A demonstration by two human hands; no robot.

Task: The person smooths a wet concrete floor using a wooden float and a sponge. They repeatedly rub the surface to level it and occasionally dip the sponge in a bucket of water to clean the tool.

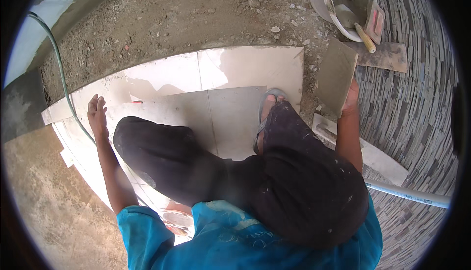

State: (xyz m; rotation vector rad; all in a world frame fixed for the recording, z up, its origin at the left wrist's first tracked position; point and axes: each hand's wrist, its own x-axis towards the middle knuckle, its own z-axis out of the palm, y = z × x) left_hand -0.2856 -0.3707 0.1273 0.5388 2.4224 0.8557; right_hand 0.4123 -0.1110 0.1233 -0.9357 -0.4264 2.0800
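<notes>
My right hand (352,95) grips the edge of a rectangular tile piece (335,76), grey-brown on the side that shows. It tilts up beside the patterned grey surface; my fingers behind it are partly hidden. Over the pale floor tiles (250,66), my left hand (97,115) is held out with fingers extended and nothing in it. My legs are bent above the tiles, and one sandalled foot (269,108) rests on them. Close to my right forearm lies a long, tapered pale tool (378,159) with a handle.
A bucket (338,5) of grey mortar, with a wooden-handled trowel (365,37), stands far right. Another tile piece (390,56) lies below it. Rough soil (196,14) borders the tiles. A green hose (60,68) crosses the left; a pale pipe (409,194) lies right.
</notes>
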